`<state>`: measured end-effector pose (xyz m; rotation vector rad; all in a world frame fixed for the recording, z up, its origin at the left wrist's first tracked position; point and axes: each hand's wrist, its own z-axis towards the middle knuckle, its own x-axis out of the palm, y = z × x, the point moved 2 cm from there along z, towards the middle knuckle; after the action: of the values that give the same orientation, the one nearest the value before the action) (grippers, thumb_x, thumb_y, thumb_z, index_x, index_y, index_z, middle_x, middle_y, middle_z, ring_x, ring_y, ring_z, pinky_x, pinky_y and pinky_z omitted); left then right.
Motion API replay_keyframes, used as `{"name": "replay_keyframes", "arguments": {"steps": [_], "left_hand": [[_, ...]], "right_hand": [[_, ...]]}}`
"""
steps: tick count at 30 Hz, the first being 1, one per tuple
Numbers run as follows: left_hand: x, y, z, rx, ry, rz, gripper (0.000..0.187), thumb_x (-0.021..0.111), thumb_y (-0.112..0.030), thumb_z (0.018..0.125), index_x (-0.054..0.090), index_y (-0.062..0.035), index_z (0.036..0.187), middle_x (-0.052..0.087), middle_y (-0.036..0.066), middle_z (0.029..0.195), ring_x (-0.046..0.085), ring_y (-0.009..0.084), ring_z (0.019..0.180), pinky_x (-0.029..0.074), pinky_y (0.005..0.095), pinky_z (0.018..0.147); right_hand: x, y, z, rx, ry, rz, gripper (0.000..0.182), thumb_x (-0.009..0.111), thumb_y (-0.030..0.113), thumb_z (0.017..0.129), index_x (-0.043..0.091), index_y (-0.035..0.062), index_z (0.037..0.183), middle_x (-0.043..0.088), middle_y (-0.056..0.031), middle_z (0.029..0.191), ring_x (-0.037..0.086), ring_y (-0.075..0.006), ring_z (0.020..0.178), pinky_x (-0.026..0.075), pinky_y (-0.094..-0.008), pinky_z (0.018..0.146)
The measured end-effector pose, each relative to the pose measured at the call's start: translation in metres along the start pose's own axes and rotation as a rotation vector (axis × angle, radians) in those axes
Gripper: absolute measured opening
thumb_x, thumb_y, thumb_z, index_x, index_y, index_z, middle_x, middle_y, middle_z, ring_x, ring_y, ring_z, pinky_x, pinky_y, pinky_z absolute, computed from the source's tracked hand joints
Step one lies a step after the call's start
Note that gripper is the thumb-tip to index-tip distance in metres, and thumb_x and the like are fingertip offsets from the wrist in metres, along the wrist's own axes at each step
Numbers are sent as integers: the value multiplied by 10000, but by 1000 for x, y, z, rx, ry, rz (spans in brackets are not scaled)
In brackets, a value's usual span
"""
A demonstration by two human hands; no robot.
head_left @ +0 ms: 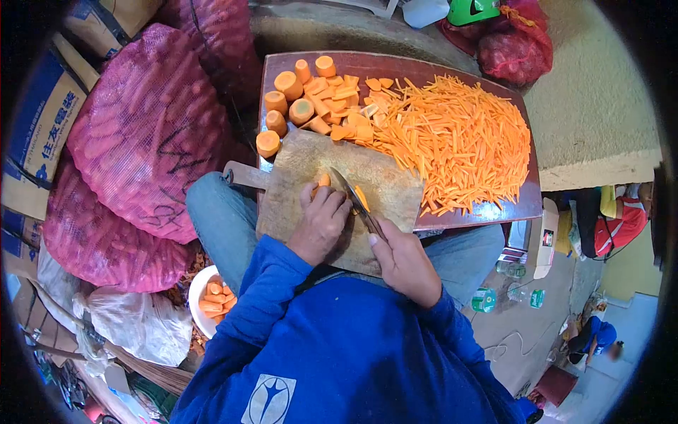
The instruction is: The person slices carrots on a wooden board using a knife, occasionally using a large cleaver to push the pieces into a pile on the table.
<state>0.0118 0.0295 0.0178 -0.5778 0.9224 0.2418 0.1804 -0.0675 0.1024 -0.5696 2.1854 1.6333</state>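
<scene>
My right hand (406,261) grips a knife (357,201) by its handle, the blade lying across the wooden cutting board (296,169). Close to the blade, my left hand (323,220) presses a piece of carrot (324,179) against the board with bent fingers; most of that piece is hidden. A few thin carrot strips (361,198) lie on the far side of the blade. Beyond the board, a big heap of carrot sticks (466,141) covers the right of the dark red table (533,185). Carrot chunks (288,85) and flat carrot slices (342,95) are at its left.
Red mesh sacks (152,134) are piled at the left beside cardboard boxes (49,120). A white bowl (198,300) of carrot pieces stands low at my left. Plastic bottles (484,299) are on the floor at right, and another person (597,336) is farther off.
</scene>
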Motion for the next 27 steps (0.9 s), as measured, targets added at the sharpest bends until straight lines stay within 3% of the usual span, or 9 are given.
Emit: {"name": "replay_keyframes", "arguments": {"steps": [4, 10, 12, 16, 18, 22, 25, 27], "left_hand": [[2, 3, -2, 12, 6, 7, 321, 699, -100, 830, 726, 21, 1126, 679, 154, 1126, 631, 327, 1137, 375, 560, 1139], [-2, 2, 2, 30, -45, 4, 304, 708, -75, 826, 720, 17, 1115, 681, 147, 1109, 645, 328, 1127, 385, 553, 1134], [-6, 2, 2, -34, -116, -102, 312, 737, -43, 787, 727, -8, 1096, 693, 128, 1101, 658, 326, 1099, 400, 535, 1107], [-13, 10, 2, -129, -258, -111, 283, 766, -36, 774, 754, -39, 1057, 709, 108, 1095, 675, 313, 1066, 436, 495, 1062], [-21, 19, 4, -271, -312, -175, 305, 798, -29, 780, 762, -35, 1083, 709, 128, 1124, 663, 341, 1074, 465, 467, 1022], [-42, 28, 10, -372, -292, -208, 306, 817, -50, 817, 764, -17, 1116, 705, 151, 1158, 652, 365, 1094, 500, 441, 978], [-40, 37, 7, -374, -177, -167, 344, 833, -66, 807, 765, -5, 1139, 697, 167, 1179, 645, 367, 1126, 521, 440, 953], [-35, 39, 6, -351, -84, -159, 360, 845, -69, 808, 762, -6, 1153, 699, 174, 1156, 661, 376, 1097, 547, 432, 904]], "right_hand": [[2, -5, -11, -85, -47, 82, 328, 574, 171, 1081, 566, -5, 1358, 658, -342, 848, 677, -565, 840, 520, -586, 697], [4, -13, 6, -81, -30, -31, 332, 575, 167, 1091, 573, -10, 1373, 654, -306, 827, 686, -539, 809, 540, -528, 696], [-5, -12, -2, -156, -168, 50, 322, 590, 168, 1089, 593, -1, 1363, 664, -284, 858, 698, -498, 809, 552, -479, 719], [-27, -8, -21, -60, -138, 74, 320, 617, 176, 1078, 620, 1, 1346, 677, -279, 899, 711, -455, 811, 556, -451, 736], [-30, -14, -33, -56, -15, 47, 326, 615, 161, 1068, 647, -8, 1344, 690, -215, 901, 713, -281, 805, 554, -398, 753], [-34, -31, -36, -59, 88, 44, 308, 623, 169, 1059, 674, -15, 1301, 705, -208, 909, 720, -285, 818, 557, -408, 762], [-43, -51, -16, -150, -187, -78, 310, 628, 153, 1061, 683, -43, 1294, 719, -194, 911, 721, -255, 845, 555, -405, 777], [-52, -47, -9, -86, -200, -16, 290, 635, 158, 1061, 684, -33, 1273, 697, -212, 878, 699, -287, 791, 545, -410, 744]]}}
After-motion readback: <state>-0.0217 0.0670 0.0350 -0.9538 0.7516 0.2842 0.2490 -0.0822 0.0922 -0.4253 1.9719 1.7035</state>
